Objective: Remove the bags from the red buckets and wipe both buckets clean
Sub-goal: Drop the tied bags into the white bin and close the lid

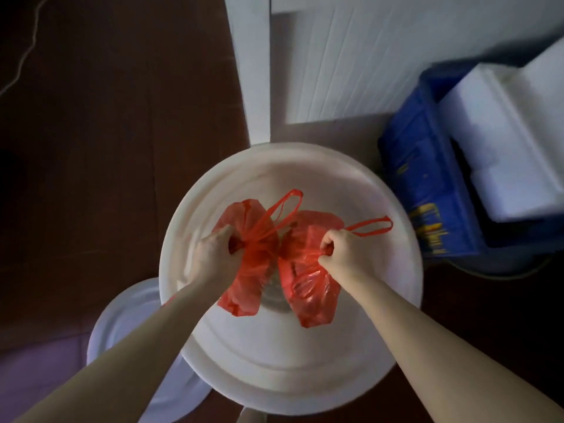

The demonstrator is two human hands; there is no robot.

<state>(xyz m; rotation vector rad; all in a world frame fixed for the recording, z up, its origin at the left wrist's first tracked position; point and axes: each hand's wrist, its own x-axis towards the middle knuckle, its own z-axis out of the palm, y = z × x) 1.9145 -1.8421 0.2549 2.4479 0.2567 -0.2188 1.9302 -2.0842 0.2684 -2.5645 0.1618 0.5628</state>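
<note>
Dark brown floor [91,148] across the left and bottom. White panelled door [366,56] at top. Big white tub [274,361] in the middle, seen from straight above. Blue crate [421,178] to its right, packed with white foam blocks [494,132]. Round white lid [122,325] flat on the floor at lower left, partly hidden by the tub. Over the tub's mouth, two red plastic bags side by side: left bag [253,270] gripped at its gathered neck by the left hand [213,254], right bag [308,288] likewise in the right hand [341,248]. Both fists clenched, loop handles poking free.
</note>
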